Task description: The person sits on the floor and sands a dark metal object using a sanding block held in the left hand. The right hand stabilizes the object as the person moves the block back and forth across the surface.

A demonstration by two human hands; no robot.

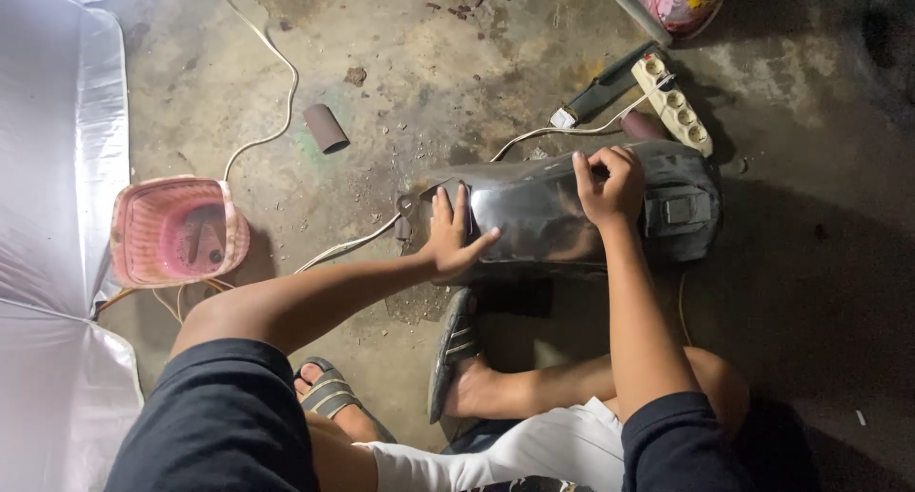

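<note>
Dark fender (558, 220) lies long axis left-right; left hand (448, 235) flat w/ fingers spread, right hand (610, 182) fingers curled.

A pink plastic basket (176, 232) sits on the stained concrete floor (400, 63). Just left of the basket lies a silvery sheet (57, 215). Above and to the right of the basket lies a small brown sanding sleeve (326, 128), and a white cable (272, 63) curls up past it from the basket's top edge. Far to the basket's right, near the top, a cream power strip (677, 104) lies beside a dark flat tool (602, 90). Beyond those stands a pink-smeared paint can (681, 1).
</note>
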